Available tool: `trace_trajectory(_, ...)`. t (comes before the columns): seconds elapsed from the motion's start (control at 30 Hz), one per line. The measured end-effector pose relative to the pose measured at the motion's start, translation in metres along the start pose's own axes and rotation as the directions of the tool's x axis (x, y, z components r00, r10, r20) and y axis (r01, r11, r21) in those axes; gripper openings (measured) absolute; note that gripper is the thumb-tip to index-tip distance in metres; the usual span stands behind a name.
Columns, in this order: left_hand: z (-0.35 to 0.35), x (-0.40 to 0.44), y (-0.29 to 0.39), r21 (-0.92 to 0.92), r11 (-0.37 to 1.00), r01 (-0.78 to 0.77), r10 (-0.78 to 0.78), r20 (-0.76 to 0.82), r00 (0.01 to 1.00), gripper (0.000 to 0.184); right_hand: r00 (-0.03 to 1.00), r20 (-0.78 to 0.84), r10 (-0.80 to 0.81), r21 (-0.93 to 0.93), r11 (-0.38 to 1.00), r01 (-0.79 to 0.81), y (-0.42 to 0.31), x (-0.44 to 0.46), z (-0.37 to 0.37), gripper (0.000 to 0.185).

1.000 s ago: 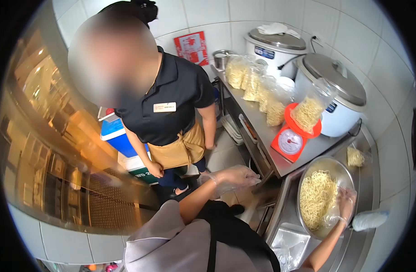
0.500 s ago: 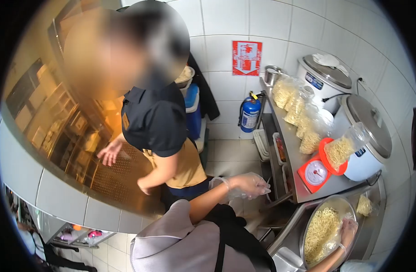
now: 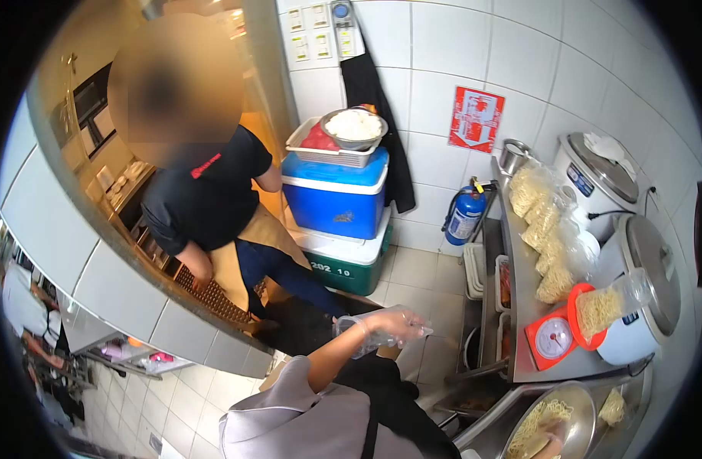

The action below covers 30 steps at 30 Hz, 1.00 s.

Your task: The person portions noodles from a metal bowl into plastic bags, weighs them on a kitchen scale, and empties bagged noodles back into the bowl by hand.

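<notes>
Left hand (image 3: 399, 325), in a clear plastic glove, hangs well apart from the pale yellow noodles (image 3: 528, 433) in the round metal bowl (image 3: 582, 421); right hand (image 3: 548, 445), partly cut off, is at them. Whether either is open or closed I cannot tell.

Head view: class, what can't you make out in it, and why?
In the head view:
Grip of the right hand: cut off by the bottom edge.
Lower rim of the bowl: cut off by that edge.
Reading of the red scale: markings too small.
Inside of the blue cooler: hidden by its lid.
Fire extinguisher wording: too small.
</notes>
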<state>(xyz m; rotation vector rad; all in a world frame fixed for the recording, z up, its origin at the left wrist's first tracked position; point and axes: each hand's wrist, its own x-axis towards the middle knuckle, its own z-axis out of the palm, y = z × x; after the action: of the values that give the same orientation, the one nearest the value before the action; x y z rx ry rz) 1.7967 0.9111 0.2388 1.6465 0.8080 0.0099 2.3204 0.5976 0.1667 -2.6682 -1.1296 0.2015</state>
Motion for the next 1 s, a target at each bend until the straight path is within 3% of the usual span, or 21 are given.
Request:
trace_trajectory(0.1,0.013,0.005,-0.013,0.017,0.999,-0.032,0.034,-0.114,0.993,0.036,0.998,-0.060,0.011,0.185,0.983,0.000,-0.058,-0.017,-0.012,0.022)
trace_trajectory(0.17,0.019,0.002,-0.012,0.024,0.998,-0.063,0.065,-0.108,0.992,0.037,0.995,-0.092,-0.038,0.264,0.963,0.061,-0.088,-0.015,-0.019,0.022)
trace_trajectory(0.23,0.020,0.005,-0.018,0.021,0.996,-0.084,0.086,-0.087,0.993,0.039,0.989,-0.105,-0.104,0.315,0.940,0.132,-0.124,-0.012,-0.020,0.022)
trace_trajectory(0.3,0.023,-0.004,-0.009,0.025,1.000,0.017,-0.015,-0.061,0.998,0.039,0.980,-0.110,-0.163,0.349,0.917,0.192,-0.157,-0.012,-0.018,0.022)
trace_trajectory(0.4,0.031,-0.013,-0.017,0.005,1.000,-0.026,0.027,-0.099,0.995,0.039,0.969,-0.088,-0.229,0.373,0.895,0.245,-0.193,-0.011,-0.014,0.022)
trace_trajectory(0.67,0.040,-0.009,-0.046,-0.178,0.984,-0.011,0.005,-0.036,0.999,0.028,0.950,-0.056,-0.308,0.398,0.865,0.305,-0.229,-0.013,-0.014,0.021)
trace_trajectory(0.8,0.042,-0.003,-0.040,-0.201,0.979,-0.039,0.038,-0.011,0.999,0.033,0.947,-0.047,-0.319,0.390,0.866,0.311,-0.237,-0.014,-0.015,0.021)
trace_trajectory(0.93,0.034,0.015,-0.031,-0.007,0.999,0.034,-0.033,0.081,0.996,0.047,0.950,-0.052,-0.309,0.393,0.868,0.304,-0.244,-0.014,-0.011,0.021)
trace_trajectory(1.0,0.028,0.006,-0.005,0.042,0.999,-0.015,0.015,-0.008,1.000,0.038,0.950,-0.048,-0.310,0.382,0.873,0.304,-0.245,-0.013,-0.013,0.021)
